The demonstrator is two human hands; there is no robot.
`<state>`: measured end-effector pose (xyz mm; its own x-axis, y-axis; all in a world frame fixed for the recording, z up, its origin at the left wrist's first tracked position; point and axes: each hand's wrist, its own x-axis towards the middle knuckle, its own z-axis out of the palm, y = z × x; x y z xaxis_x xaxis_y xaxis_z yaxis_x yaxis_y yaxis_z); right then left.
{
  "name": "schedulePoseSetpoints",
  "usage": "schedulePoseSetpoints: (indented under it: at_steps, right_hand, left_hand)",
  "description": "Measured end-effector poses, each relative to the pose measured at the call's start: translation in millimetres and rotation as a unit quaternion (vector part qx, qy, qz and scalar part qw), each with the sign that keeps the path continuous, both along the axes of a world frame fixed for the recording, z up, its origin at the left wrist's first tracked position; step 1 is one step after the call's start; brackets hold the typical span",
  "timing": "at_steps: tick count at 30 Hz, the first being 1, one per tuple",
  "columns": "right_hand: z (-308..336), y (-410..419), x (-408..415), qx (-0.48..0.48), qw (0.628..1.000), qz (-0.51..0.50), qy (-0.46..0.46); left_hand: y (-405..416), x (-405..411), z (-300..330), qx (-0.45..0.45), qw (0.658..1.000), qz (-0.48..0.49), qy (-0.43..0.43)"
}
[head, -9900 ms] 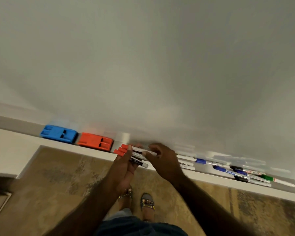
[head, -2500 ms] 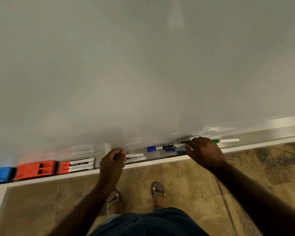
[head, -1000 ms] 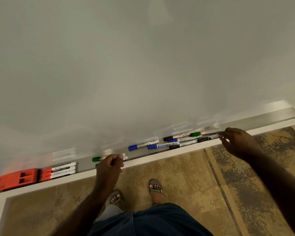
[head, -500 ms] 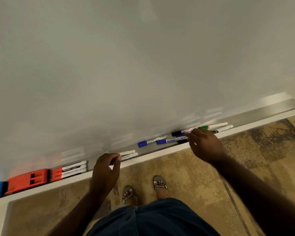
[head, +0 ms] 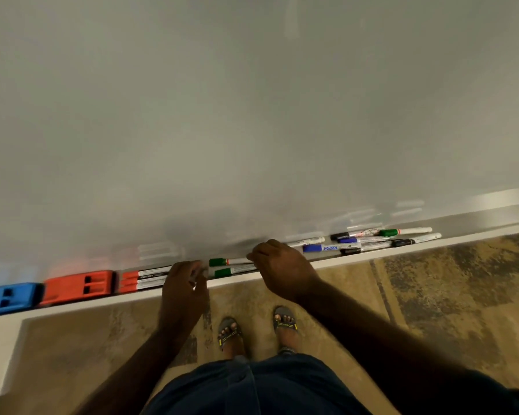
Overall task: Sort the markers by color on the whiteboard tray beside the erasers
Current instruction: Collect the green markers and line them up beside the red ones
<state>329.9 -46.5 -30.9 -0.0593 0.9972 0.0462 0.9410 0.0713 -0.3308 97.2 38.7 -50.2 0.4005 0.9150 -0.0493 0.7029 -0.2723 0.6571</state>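
Half a second ago the right hand (head: pixel 282 269) was over at the mixed pile, and now it has come back along the tray (head: pixel 477 224) with a green marker (head: pixel 229 261), so two green ones lie side by side, the second green marker (head: pixel 234 270) just in front of the first. The right hand's fingers (head: pixel 259 253) pinch the white end of the back one, setting it down. The left hand (head: pixel 185 284) has shifted a little right and sits at the gap between the red markers (head: pixel 141 280) and the green pair; its fingers are curled near the marker ends, but it is too blurry to tell if they hold anything. The step looks like making the green group. Next, I think, the right hand should let go and reach back to the pile (head: pixel 372 239) for another marker, maybe the green one (head: pixel 405 232) at the back. That one lies among others, so it must be picked carefully so the rest do not roll off. The markers are thin white sticks with colored caps. The red ones lie tidy, just beside the red eraser (head: pixel 78 287), which touches the blue eraser (head: pixel 9 298). The pile holds blue, black and green caps, crossed over each other.
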Motion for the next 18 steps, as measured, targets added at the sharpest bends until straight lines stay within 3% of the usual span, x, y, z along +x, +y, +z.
schedulePoseSetpoints:
  at_steps: [8, 18]
  right_hand:
    - [-8, 35, -30, -0.123, 0.991, -0.003, -0.056]
    - [-7, 41, -39, -0.157, 0.987, -0.007, -0.044]
  left_hand:
    - [6, -8, -20, -0.055, 0.998, -0.039, -0.003]
    - [18, -7, -22, -0.092, 0.994, -0.058, -0.025]
